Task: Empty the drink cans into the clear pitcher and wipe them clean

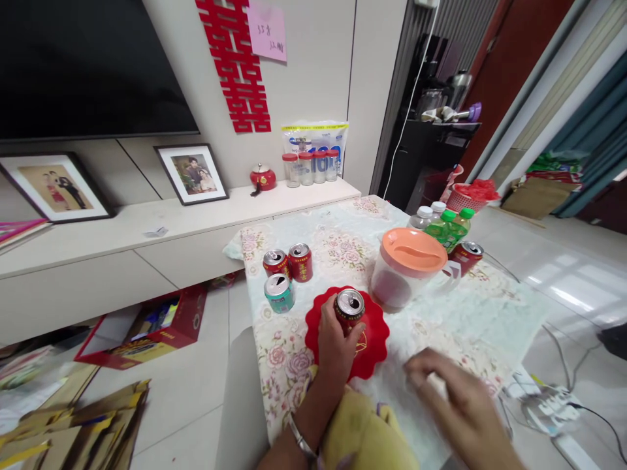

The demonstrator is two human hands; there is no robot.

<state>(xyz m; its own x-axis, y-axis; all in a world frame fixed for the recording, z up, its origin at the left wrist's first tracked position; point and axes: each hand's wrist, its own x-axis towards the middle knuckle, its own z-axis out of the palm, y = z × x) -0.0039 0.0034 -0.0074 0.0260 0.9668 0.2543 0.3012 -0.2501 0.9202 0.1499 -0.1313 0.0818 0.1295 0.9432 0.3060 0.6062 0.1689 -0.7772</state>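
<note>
Floral-covered bench (435,316) beside a low white cabinet (171,254), as I view it remotely. My left hand (339,339) has its fingers wrapped around an opened red drink can (349,313), top upward, over a scalloped red mat (376,336); its base is hidden from me. My right hand (453,395), blurred, has loosely bent, parted fingers. An orange-lidded pitcher (389,287) stands just beside the mat.

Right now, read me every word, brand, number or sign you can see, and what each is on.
"囍", repeated, on the red wall cutout.
"35" and probably "32", with unclear handwriting, on the pink note.
"160", partly behind jars, on the plastic bag.
"王老吉", on the right can of the rear red pair.
Too small or blurred: held can, teal can, bottle labels, bag's smaller print.
</note>
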